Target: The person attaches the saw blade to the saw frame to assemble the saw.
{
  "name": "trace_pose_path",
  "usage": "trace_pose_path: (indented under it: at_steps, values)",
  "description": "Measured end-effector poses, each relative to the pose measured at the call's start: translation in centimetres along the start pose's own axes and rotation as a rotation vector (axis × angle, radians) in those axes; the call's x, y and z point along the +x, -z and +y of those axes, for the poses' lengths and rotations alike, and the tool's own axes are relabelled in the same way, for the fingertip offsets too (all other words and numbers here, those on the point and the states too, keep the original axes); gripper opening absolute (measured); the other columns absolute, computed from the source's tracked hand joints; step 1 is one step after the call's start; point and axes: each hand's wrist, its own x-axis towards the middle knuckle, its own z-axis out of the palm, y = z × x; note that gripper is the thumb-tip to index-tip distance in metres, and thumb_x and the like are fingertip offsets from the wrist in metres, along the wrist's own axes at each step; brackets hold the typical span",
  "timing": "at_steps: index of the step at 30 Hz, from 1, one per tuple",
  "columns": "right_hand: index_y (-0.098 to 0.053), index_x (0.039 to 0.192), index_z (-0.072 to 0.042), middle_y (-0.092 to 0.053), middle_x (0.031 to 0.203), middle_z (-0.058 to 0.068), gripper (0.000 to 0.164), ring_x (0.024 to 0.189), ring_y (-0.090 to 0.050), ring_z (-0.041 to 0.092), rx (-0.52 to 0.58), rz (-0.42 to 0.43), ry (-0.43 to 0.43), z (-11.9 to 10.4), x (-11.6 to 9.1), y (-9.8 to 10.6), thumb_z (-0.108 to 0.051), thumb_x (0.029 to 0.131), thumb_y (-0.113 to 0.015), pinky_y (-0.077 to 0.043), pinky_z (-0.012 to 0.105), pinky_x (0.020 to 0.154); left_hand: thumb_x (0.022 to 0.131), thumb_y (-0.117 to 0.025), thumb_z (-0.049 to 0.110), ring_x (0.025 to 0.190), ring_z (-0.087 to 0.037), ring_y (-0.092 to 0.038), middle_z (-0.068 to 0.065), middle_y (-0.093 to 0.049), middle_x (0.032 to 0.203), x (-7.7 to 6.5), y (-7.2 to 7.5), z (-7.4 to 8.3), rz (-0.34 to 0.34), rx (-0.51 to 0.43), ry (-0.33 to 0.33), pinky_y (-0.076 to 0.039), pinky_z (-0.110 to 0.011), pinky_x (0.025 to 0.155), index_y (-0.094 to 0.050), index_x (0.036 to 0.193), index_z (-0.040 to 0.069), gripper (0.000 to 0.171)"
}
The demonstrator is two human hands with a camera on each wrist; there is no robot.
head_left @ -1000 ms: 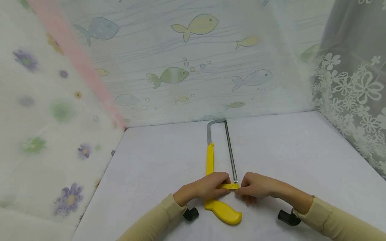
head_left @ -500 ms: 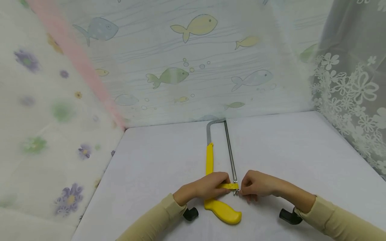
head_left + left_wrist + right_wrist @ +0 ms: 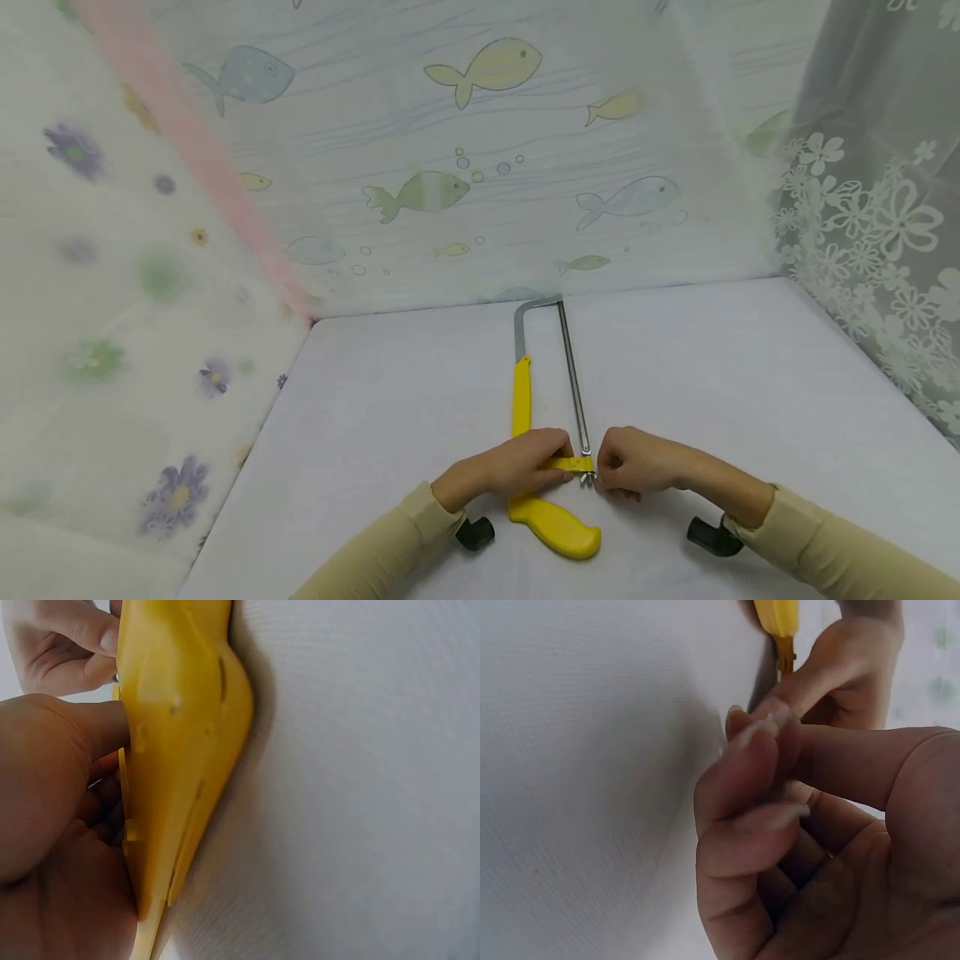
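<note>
A hacksaw with a yellow handle (image 3: 558,529) and a grey metal bow lies on the white table, its thin blade (image 3: 573,375) on the right side. My left hand (image 3: 521,462) grips the yellow frame near the blade's lower mount (image 3: 577,464). In the left wrist view, its thumb presses against the yellow handle (image 3: 176,742). A small metal wing nut (image 3: 587,480) sticks out below the mount. Right beside it is my right hand (image 3: 641,462), fingers curled. Its thumb and fingertips (image 3: 761,742) come together, blurred in the right wrist view, with nothing visible between them.
White cloth covers the table (image 3: 405,375). A fish-patterned curtain (image 3: 480,167) hangs behind it, a flowered one (image 3: 150,333) at left and a sheer lace one (image 3: 885,208) at right. Black wrist mounts (image 3: 475,533) show below the sleeves.
My right hand has shifted slightly away from the mount, and the wing nut it covered is now visible. Its fingers have curled in further. My left hand and the hacksaw stay put.
</note>
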Motion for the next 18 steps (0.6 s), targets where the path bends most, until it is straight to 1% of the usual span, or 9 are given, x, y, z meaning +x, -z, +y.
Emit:
trace_pose_path:
  at_steps: [6, 12, 15, 18]
  values:
    - [-0.064, 0.065, 0.002, -0.055, 0.053, -0.002, 0.028, 0.046, -0.047, 0.009, 0.031, -0.015, -0.009, -0.02, 0.04, -0.41, 0.000, 0.093, -0.062, -0.040, 0.020, 0.044, 0.104, -0.062, 0.022, 0.084, -0.003, -0.049, 0.008, -0.057, 0.097, 0.05, 0.02, 0.10, -0.006, 0.005, 0.010, -0.042, -0.015, 0.077, -0.059, 0.109, 0.012, 0.011]
    - [-0.068, 0.069, 0.000, -0.059, 0.055, 0.000, 0.026, 0.047, -0.053, 0.012, 0.062, -0.027, -0.028, 0.42, 0.22, -0.72, -0.003, 0.094, -0.063, -0.046, 0.021, 0.046, 0.104, -0.062, 0.021, 0.084, -0.003, -0.049, 0.008, -0.057, 0.097, 0.01, -0.05, -0.03, -0.007, -0.004, 0.010, -0.043, -0.015, 0.077, -0.059, 0.109, 0.012, 0.011]
    - [-0.069, 0.069, -0.001, -0.061, 0.055, 0.002, 0.026, 0.047, -0.055, 0.013, 0.063, -0.019, -0.042, 0.47, 0.33, -0.79, -0.008, 0.094, -0.067, -0.047, 0.023, 0.046, 0.104, -0.063, 0.021, 0.084, -0.003, -0.049, 0.008, -0.057, 0.097, 0.01, -0.10, -0.12, -0.007, -0.009, 0.008, -0.043, -0.015, 0.077, -0.059, 0.109, 0.012, 0.011]
    - [-0.069, 0.066, -0.003, -0.061, 0.053, 0.002, 0.032, 0.044, -0.055, 0.012, 0.040, 0.008, -0.069, 0.53, 0.54, -0.93, -0.018, 0.094, -0.073, -0.047, 0.024, 0.045, 0.104, -0.062, 0.020, 0.085, -0.003, -0.049, 0.007, -0.057, 0.097, 0.06, -0.12, -0.22, -0.008, -0.007, -0.003, -0.043, -0.015, 0.077, -0.059, 0.109, 0.012, 0.011]
